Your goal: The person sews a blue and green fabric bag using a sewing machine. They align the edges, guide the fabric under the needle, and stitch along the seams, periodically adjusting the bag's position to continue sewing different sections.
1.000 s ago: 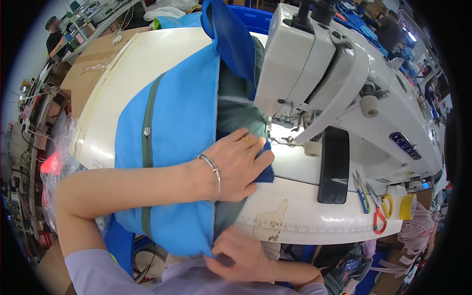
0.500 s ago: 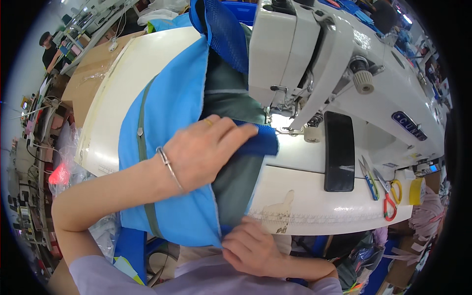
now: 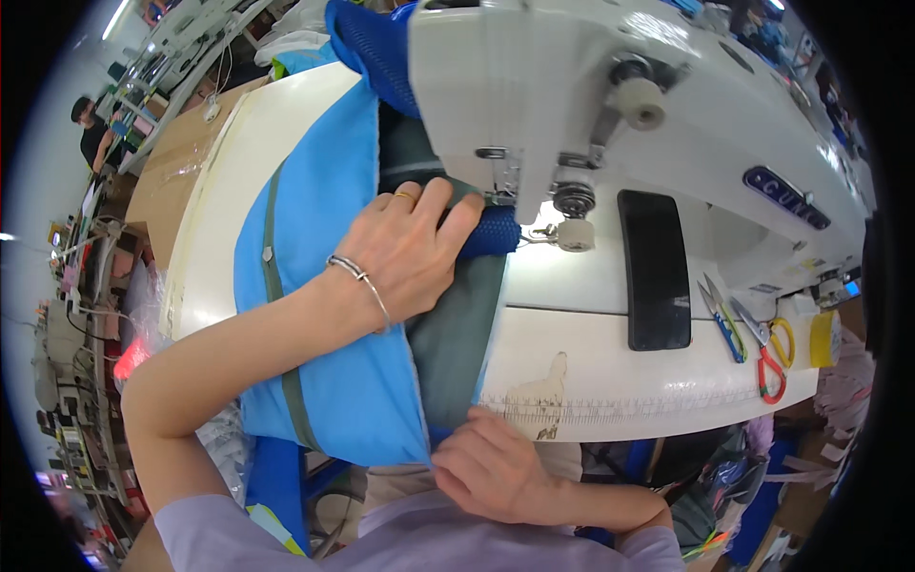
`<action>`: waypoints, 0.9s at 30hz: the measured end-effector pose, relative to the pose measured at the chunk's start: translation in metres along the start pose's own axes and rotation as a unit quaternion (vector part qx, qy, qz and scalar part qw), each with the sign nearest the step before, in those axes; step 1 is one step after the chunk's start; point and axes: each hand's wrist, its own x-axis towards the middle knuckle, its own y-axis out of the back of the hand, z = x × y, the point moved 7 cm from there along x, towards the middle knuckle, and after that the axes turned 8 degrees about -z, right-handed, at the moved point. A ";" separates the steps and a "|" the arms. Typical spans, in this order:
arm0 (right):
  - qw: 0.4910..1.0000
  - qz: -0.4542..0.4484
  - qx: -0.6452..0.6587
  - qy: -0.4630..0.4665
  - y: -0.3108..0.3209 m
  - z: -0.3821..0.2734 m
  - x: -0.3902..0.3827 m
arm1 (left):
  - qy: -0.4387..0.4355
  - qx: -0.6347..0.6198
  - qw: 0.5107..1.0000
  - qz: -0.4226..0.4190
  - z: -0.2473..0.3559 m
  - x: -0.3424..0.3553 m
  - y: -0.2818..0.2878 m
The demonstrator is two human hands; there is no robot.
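A light blue fabric piece (image 3: 334, 400) with a dark green strip (image 3: 272, 286) lies on the sewing table, beside grey-green lining (image 3: 453, 353). My left hand (image 3: 405, 248), with a ring and bracelet, is bent over a dark blue mesh piece (image 3: 491, 232), its fingers closed on it just left of the sewing machine's needle area. The machine head (image 3: 477, 95) hides the needle tip and presser foot. Near the table's front edge, my right hand (image 3: 491, 467) holds the lower corner of the fabric in curled fingers. More blue mesh (image 3: 376, 52) stands up behind.
A black phone (image 3: 656, 272) lies on the table right of the needle area. Farther right are blue-handled snips (image 3: 726, 329), red-and-yellow scissors (image 3: 765, 362) and a yellow tape roll (image 3: 824, 338). Cardboard (image 3: 186, 157) adjoins the table's left side. A person (image 3: 93, 138) is far left.
The view has shifted, so the machine sits farther left and higher. My left hand's fingers have curled more over the mesh. My right hand keeps its hold on the corner.
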 end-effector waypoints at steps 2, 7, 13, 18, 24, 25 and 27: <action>1.000 0.001 -0.002 0.001 0.003 0.000 0.000 | -0.002 0.022 1.000 -0.010 0.000 -0.001 0.000; 0.998 0.063 0.013 0.022 0.009 -0.004 -0.003 | -0.045 0.036 0.996 0.065 0.000 -0.006 0.025; 0.996 0.080 0.006 0.048 0.009 -0.009 -0.008 | -0.128 0.105 0.982 0.091 0.027 -0.006 0.041; 0.997 0.059 0.002 0.041 0.006 -0.008 -0.013 | -0.061 0.021 0.996 0.063 0.028 0.005 0.029; 0.997 0.049 -0.007 0.052 0.003 -0.007 -0.016 | 0.004 -0.090 0.995 -0.044 0.033 0.007 0.009; 0.997 0.053 -0.006 0.053 0.003 -0.007 -0.016 | 0.016 -0.087 0.994 -0.058 0.031 0.008 0.006; 0.997 0.055 -0.005 0.054 0.004 -0.006 -0.016 | 0.040 -0.079 0.992 -0.086 0.026 0.008 -0.002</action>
